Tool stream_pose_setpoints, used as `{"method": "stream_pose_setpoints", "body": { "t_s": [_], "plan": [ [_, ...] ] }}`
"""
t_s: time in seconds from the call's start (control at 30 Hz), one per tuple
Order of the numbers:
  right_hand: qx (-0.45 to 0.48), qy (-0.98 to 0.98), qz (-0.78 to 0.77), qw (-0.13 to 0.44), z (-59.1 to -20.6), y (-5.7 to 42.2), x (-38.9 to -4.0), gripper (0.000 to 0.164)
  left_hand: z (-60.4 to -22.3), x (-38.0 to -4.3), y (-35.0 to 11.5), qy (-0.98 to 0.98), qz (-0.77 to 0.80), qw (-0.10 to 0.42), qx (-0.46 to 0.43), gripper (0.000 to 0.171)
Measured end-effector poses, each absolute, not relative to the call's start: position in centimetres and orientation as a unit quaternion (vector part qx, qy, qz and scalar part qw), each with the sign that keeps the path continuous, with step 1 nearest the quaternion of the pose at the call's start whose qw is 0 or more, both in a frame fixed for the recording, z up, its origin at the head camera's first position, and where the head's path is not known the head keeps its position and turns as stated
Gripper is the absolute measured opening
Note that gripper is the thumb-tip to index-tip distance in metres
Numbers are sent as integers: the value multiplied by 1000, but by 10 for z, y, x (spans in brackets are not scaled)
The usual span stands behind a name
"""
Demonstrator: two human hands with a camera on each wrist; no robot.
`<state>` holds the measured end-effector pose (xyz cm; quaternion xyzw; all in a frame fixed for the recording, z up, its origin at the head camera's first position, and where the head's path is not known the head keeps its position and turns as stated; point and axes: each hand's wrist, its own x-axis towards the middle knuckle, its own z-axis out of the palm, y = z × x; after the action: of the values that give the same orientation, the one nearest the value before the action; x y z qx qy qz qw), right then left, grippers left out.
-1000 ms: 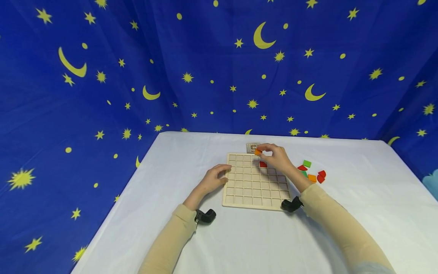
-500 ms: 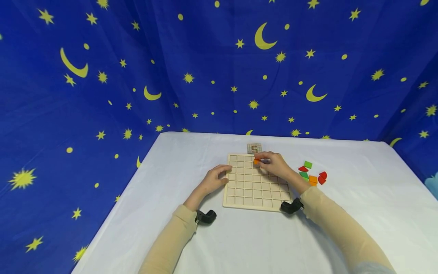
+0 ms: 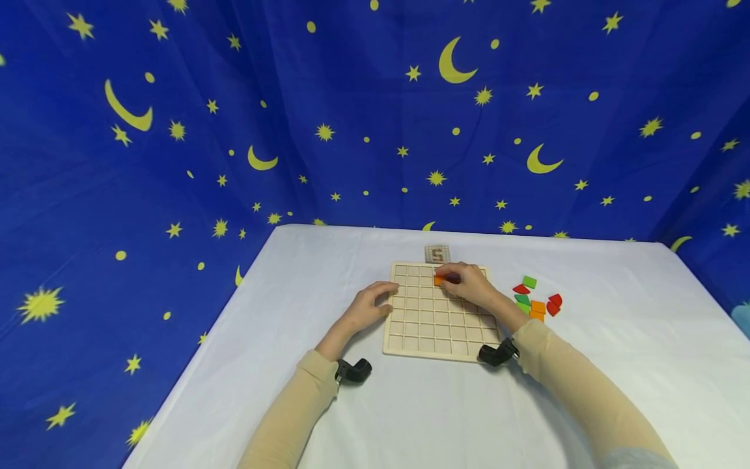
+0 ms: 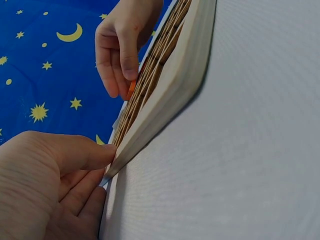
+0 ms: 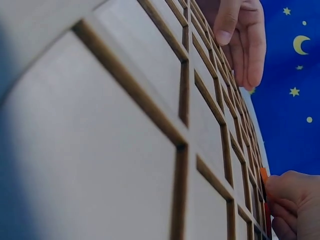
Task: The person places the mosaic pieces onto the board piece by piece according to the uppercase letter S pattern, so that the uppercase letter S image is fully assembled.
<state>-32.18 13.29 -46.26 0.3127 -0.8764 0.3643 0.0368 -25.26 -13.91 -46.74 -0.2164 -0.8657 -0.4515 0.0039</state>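
A pale wooden grid board (image 3: 418, 327) lies on the white table. My left hand (image 3: 368, 306) rests at its left edge, index finger and thumb spread along the frame. In the left wrist view, the thumb (image 4: 92, 154) touches the board's rim. Over the back rows, my right hand (image 3: 471, 284) pinches an orange tile (image 3: 438, 281) between thumb and fingers, right at a cell. The right wrist view shows this orange tile (image 5: 264, 175) tilted at the grid, with a red piece (image 5: 268, 220) in the board beside it, mostly hidden by the hand.
Behind the board lies a small card (image 3: 437, 254) with a grid and an S-like figure. Right of the board are loose pieces: a green tile (image 3: 530, 282), red pieces (image 3: 554, 304), orange tiles (image 3: 537, 308) and other green ones. A blue star-patterned cloth (image 3: 375, 98) hangs behind the table.
My right hand has come down toward me with the orange tile, from above the board's back edge to a cell in the back row. The left hand stays put.
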Motion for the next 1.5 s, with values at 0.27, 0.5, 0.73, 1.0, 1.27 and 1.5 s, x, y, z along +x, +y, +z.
{"method": "stream_pose_setpoints", "body": {
  "t_s": [0.27,0.5,0.73,1.0,1.27,1.5],
  "plan": [
    [316,-880,351,48,-466,137,-320,30,-467,-252,-136,-862,-457,-4,-219,46],
    [294,-856,423,36,-458,138,-316,29,-469,-253,-134,-862,-460,-17,-211,46],
    [285,-819,499,7,-421,137,-303,33,-470,-253,-133,-861,-464,-17,-210,47],
    [265,-823,503,23,-414,160,-310,33,-470,-253,-133,-862,-465,-21,-200,48],
    [208,-845,491,40,-393,204,-289,36,-470,-254,-134,-862,-462,-14,-207,47],
    [168,-858,480,79,-436,265,-313,42,-470,-252,-138,-863,-463,-14,-200,48]
  ]
}}
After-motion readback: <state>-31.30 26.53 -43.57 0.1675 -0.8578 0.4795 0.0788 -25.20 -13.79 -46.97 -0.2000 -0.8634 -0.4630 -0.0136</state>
